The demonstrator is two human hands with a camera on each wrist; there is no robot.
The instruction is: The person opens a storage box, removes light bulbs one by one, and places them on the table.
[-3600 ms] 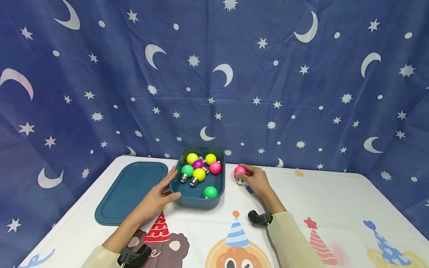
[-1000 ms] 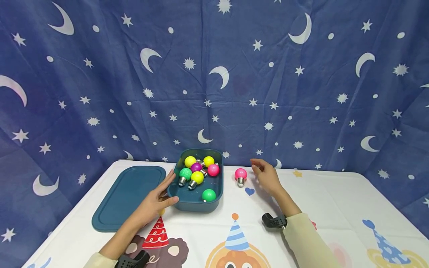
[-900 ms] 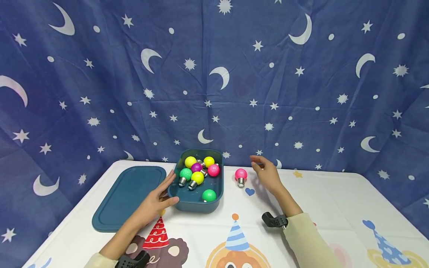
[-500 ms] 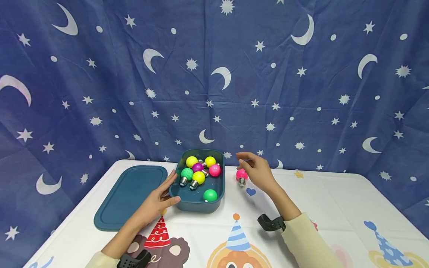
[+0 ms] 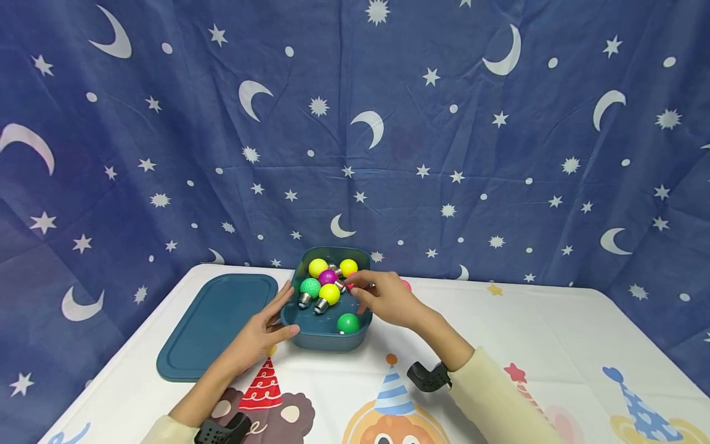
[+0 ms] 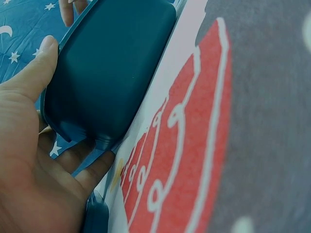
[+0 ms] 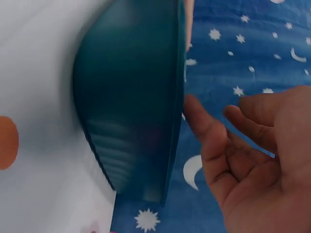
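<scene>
A dark teal plastic box (image 5: 327, 343) holds several coloured light bulbs with metal screw bases: yellow (image 5: 330, 293), purple (image 5: 327, 277) and textured green (image 5: 309, 287), grouped towards the back left. A smooth green bulb (image 5: 348, 323) sits alone at the front right. My left hand (image 5: 259, 338) rests against the box's left side, fingers and thumb spread. Over the right rim reaches my right hand (image 5: 391, 300), partly covering a pink bulb (image 5: 350, 285) inside. Its loosely bent fingers (image 7: 214, 138) show nothing between them in the right wrist view. Behind it, another pink bulb (image 5: 407, 285) on the table is mostly hidden.
A flat teal lid (image 5: 216, 327) lies on the table left of the box. The white tablecloth (image 5: 477, 320) has printed party hats and animals. A blue star-and-moon curtain (image 5: 388, 154) hangs right behind the table's back edge.
My right hand let go of the pink bulb on the table earlier and drew back rightward. It has since swung left past that bulb to the box. My left hand stays at the box.
</scene>
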